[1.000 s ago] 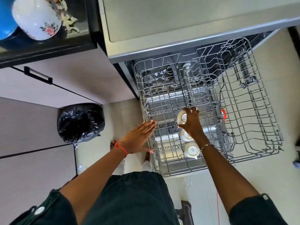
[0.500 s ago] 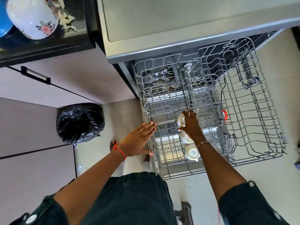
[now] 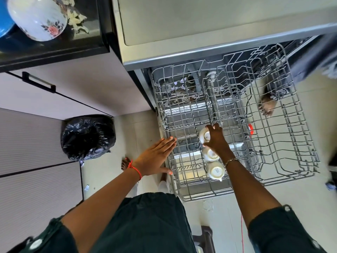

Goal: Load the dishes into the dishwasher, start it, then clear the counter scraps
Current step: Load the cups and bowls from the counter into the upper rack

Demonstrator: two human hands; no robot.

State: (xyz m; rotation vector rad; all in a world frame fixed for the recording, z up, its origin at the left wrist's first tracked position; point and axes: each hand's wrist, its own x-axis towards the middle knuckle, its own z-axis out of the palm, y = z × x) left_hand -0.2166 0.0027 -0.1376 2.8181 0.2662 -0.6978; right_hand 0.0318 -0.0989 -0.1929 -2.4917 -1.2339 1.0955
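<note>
The grey wire dishwasher rack (image 3: 300, 161) is pulled out over the floor below the dishwasher's steel front (image 3: 200, 50). Three white cups stand upside down in a row in the rack's left half. My right hand (image 3: 217, 139) is closed around the farthest cup (image 3: 204, 136). The middle cup (image 3: 209, 154) sits partly under my wrist, and the nearest cup (image 3: 215, 170) is free. My left hand (image 3: 155, 157) lies flat with fingers straight, fingertips touching the rack's left rim. On the dark counter at top left stand a white flowered bowl (image 3: 38, 19) and pale food scraps (image 3: 76, 21).
A bin lined with a black bag (image 3: 87, 137) stands on the floor left of the rack. Another person's bare foot (image 3: 266, 106) shows through the rack's far right side. A blue dish (image 3: 4, 21) sits at the counter's left edge. Cabinet doors fill the left.
My right hand has shifted slightly on the farthest cup. Another person's foot has come into view behind the rack's right side. My left hand stays on the rack's rim.
</note>
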